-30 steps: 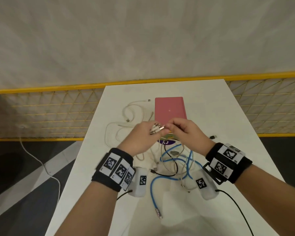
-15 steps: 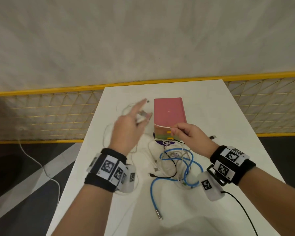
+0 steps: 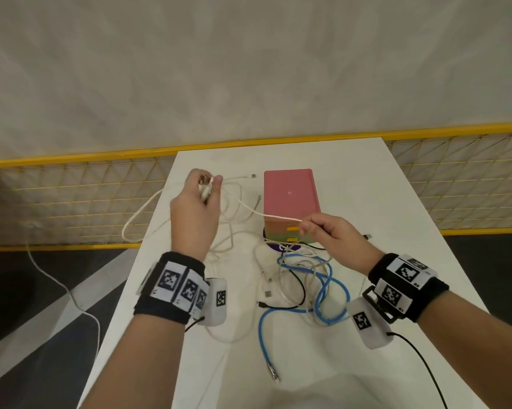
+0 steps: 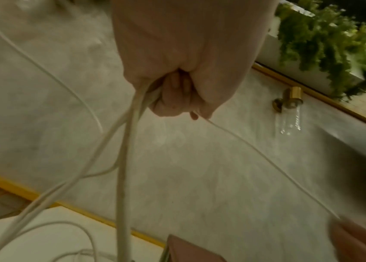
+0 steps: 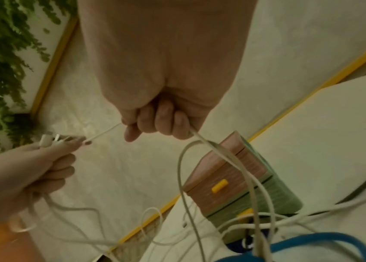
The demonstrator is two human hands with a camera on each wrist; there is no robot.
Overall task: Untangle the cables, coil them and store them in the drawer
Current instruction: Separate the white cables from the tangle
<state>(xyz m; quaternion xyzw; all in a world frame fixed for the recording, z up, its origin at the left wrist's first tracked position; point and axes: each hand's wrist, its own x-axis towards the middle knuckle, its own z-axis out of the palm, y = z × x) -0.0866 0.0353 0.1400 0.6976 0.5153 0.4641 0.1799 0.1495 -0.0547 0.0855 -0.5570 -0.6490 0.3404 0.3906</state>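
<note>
Blue cable [image 3: 322, 290] left lying nearest on surface [image 3: 396, 202], tangled with black and white leads. Right hand [image 3: 334, 237] clamped on white cable [image 3: 266, 215], pinched before drawer unit [image 3: 290, 196]. Left hand [image 3: 195, 208] closed round bundled plug ends [image 3: 205, 187], now carried away leftward and farther out than half a second ago. White cable thus drawn taut between hands; judged: being pulled free of tangle. Coiling, storing not yet begun.

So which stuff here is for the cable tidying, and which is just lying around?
For the job:
white cable, held by left hand and right hand
blue cable
black cable
drawer box

Just around:
table
yellow mesh fence
plants
wall lamp
</note>
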